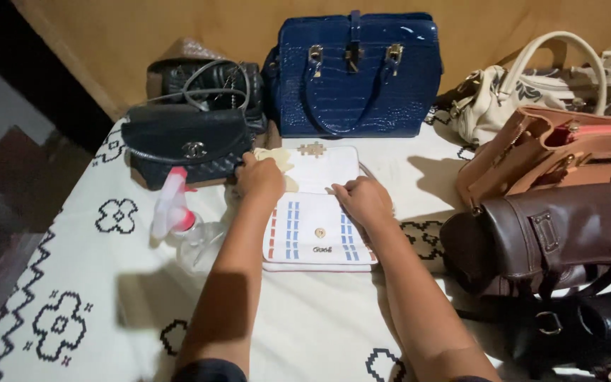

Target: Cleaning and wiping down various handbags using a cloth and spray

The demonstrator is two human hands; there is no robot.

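1 head camera looks steeply down and forward, close over a patterned cloth (93, 283) toward a wooden wall (178, 21).

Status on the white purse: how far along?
Done: white purse lies flat on the patterned cloth with its flap open. In hand: left hand presses a pale cloth at the flap's left edge; right hand steadies the flap's lower edge. Left: striped front shows no wiping under way; spray bottle lies beside it, and the blue handbag, black quilted bag and brown bag sit untouched.
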